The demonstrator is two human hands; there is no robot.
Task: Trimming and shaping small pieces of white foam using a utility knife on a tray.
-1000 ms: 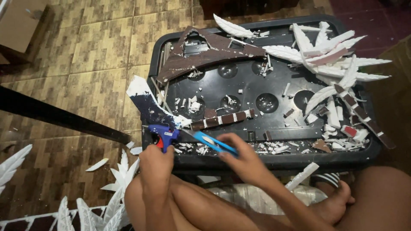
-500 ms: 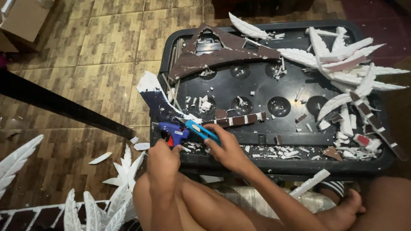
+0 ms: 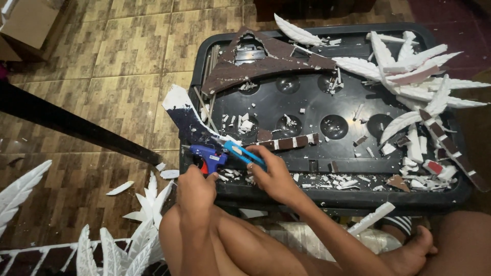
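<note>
a black plastic tray-like table (image 3: 327,197) with round dimples stands on a brown tiled floor (image 3: 117,56). on the tray lie white foam feather shapes (image 3: 409,66), a brown arched foam piece (image 3: 266,64), a brown-and-white striped strip (image 3: 289,142) and many small foam crumbs (image 3: 337,181). on the floor lie more white feather cutouts (image 3: 148,204), a cardboard box (image 3: 23,20) and a dark bar (image 3: 71,125).

Glossy black plastic tray (image 3: 440,191); matt white foam feathers (image 3: 409,56); blue plastic glue gun (image 3: 207,153).
</note>
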